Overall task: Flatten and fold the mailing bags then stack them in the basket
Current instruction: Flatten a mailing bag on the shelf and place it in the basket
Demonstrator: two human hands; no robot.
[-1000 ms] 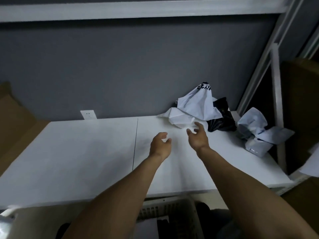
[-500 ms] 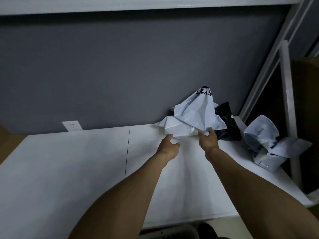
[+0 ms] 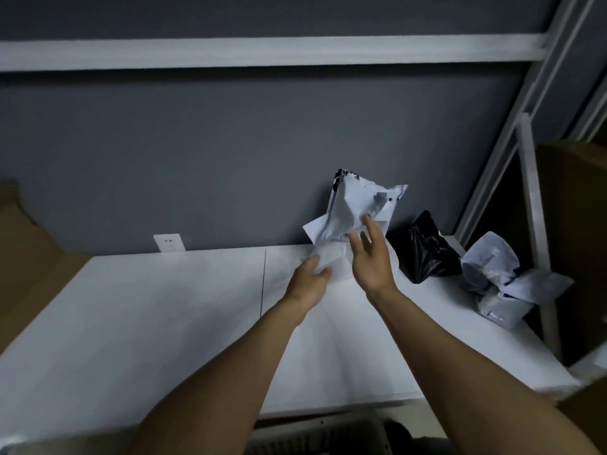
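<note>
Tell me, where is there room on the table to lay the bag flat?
The table's left half, from the seam across to the cardboard, is bare. So is the near strip right of the seam. The back right corner is crowded: black bag, crumpled pale bags.

A white table [image 3: 164, 323] meets a grey wall [image 3: 197, 152] with a socket [image 3: 169, 242].

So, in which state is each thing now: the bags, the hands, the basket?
left hand: fingers curled on the white bag.
white bag: crumpled, not flattened.
right hand: open, fingers straight, by the white bag.
black bag: crumpled, on the table.
pale bags: crumpled, at the table's right edge.
basket: mostly out of view, contents unseen.
</note>
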